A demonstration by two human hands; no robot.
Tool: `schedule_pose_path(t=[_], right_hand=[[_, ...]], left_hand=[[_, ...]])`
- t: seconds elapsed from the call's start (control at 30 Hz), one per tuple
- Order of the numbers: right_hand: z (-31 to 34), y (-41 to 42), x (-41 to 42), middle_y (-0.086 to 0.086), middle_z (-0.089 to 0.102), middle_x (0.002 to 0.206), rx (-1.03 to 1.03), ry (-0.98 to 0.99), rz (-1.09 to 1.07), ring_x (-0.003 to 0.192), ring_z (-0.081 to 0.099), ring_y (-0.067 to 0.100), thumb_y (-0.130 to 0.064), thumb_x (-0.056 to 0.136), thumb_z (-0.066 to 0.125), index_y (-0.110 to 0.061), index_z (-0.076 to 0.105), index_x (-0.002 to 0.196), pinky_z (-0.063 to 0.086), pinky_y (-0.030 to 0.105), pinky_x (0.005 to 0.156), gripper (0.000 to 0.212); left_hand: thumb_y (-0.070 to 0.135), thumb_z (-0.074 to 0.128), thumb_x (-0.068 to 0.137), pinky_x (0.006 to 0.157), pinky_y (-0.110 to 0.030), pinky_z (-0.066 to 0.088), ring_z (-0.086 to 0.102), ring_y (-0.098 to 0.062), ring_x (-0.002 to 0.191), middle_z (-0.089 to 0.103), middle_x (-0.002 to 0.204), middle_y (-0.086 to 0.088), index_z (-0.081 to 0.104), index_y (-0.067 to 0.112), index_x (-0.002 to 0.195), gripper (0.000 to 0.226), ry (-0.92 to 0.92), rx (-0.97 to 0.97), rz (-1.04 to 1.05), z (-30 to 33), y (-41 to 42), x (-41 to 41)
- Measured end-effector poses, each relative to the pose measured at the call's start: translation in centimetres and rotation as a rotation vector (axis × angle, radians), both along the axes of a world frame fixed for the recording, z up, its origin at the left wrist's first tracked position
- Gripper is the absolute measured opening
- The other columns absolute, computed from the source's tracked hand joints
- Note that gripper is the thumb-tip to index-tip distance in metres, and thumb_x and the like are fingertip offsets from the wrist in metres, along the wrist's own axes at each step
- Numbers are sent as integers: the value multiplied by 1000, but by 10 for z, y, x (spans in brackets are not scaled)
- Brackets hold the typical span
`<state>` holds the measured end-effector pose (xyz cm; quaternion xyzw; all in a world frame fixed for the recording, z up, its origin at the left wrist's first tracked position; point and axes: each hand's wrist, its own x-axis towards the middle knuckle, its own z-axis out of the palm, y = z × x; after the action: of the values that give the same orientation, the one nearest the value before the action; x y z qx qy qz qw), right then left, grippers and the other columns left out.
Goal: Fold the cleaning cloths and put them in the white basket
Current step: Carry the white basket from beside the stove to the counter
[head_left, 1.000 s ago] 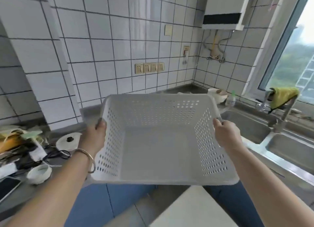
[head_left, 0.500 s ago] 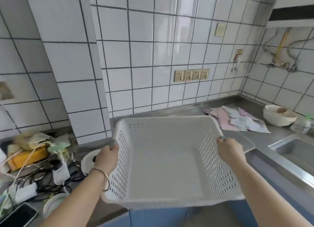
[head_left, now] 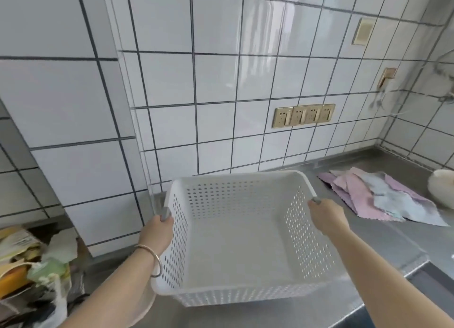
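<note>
The white basket [head_left: 235, 177] is a perforated plastic tub with nothing inside, held low over the steel counter near the tiled wall. My left hand [head_left: 157, 232] grips its left rim, a bangle on that wrist. My right hand [head_left: 326, 216] grips the right rim. To the right of the basket, a loose pile of pink and pale blue cleaning cloths [head_left: 378, 195] lies spread flat on the counter, apart from both hands.
The steel counter [head_left: 383, 244] runs right toward a sink edge [head_left: 427, 276] at the lower right. A white bowl [head_left: 442, 190] stands behind the cloths at the right edge. Bags, packets and cables [head_left: 32, 266] clutter the left end. Wall sockets [head_left: 303, 115] sit above.
The view has swung left and down, away from the window and sink. Both hands have carried the basket closer to the wall and lower over the counter, left of the cloths.
</note>
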<state>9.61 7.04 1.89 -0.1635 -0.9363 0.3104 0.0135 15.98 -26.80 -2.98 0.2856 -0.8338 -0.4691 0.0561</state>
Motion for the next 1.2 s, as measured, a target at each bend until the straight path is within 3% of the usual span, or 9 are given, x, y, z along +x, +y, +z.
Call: schedule_pose_path(t=[0.1,0.23,0.37,0.53,0.6,0.77,0.9,1.0,1.2], right_hand=[[-2,-12,-34,9,56,78,-3,-23,9,82,57,30,-19,93,33,-16,62,97,46,30,71,29],[-14,-27,-76,5,55,91,-42,-61,36,75,56,27,-17,89,35,-16,58,123,41,26,65,40],[-17,-36,-133,4,51,72,-39,-124,135,64,52,25,-21,93,31,-7,60,109,41,28,62,36],[-23,-46,-209,11,52,80,-45,-157,360,66,49,26,-18,93,31,-3,59,103,41,25,61,33],[-27,-50,-227,10,51,74,-33,-174,425,53,45,22,-18,94,29,-9,55,97,37,23,51,28],[-40,-66,-265,15,50,76,-12,-225,538,61,50,26,-11,95,28,-6,46,87,40,28,59,20],[-53,-82,-279,11,48,76,-46,-298,535,68,58,26,-4,93,32,-4,48,96,42,26,57,17],[-58,-86,-287,10,44,63,-76,-302,529,47,46,20,-13,94,27,-6,45,82,34,22,43,23],[-67,-90,-297,9,44,63,-133,-323,475,48,44,19,-15,94,28,-3,47,82,29,20,40,26]], left_hand=[[26,43,92,57,-26,35,45,-21,57,46,63,-5,48,7,84,21,3,-1,13,5,-6,-29],[21,38,93,48,-26,28,44,-17,56,45,66,-3,49,3,107,26,-16,-140,40,6,-10,-58],[21,28,96,48,-27,27,42,-17,56,45,66,-4,52,1,105,32,-50,-195,115,0,-12,-88],[18,27,93,58,-31,36,53,-33,70,57,83,-24,52,3,95,29,-84,-261,256,-10,-12,-121],[13,27,92,56,-30,30,44,-25,61,50,76,-17,43,12,75,23,-95,-322,276,-8,-12,-127],[10,26,92,60,-29,33,43,-22,62,47,70,-11,43,11,74,25,-140,-368,380,-11,-11,-143],[-3,28,84,48,-28,21,29,-17,56,31,62,-3,27,17,67,27,-206,-447,400,-16,-18,-149],[-3,29,86,47,-26,23,33,-18,56,35,61,-4,30,17,66,29,-252,-491,398,-21,-22,-156],[0,30,88,45,-25,27,41,-21,55,45,62,-6,39,14,69,25,-300,-600,364,-26,-27,-164]])
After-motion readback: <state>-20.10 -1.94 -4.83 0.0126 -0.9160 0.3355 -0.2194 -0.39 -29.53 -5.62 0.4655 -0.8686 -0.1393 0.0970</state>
